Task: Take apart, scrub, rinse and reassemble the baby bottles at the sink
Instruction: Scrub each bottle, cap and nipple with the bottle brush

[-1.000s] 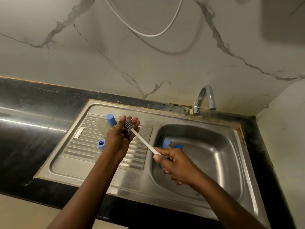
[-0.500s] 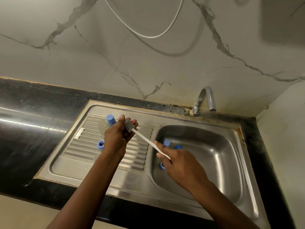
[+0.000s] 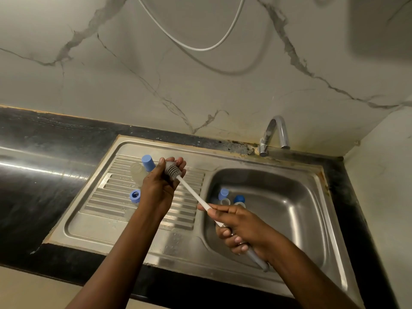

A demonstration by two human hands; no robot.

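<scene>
right grip (image 3: 243, 228) has rolled on the brush (image 3: 191, 191), left grip (image 3: 159, 186) unchanged.

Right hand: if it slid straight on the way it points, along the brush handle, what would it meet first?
Probably the left hand, whose fingers curl round the grey head of the brush. The right hand grips the white handle, aimed up-left at it. Depth seems matched, since the brush joins them.

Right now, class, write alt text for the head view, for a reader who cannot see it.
A person's right hand grips a white brush by its handle while the left hand cups its grey head, over the drainboard. A blue cap and ring sit on it; more bottle parts lie in the basin.
</scene>
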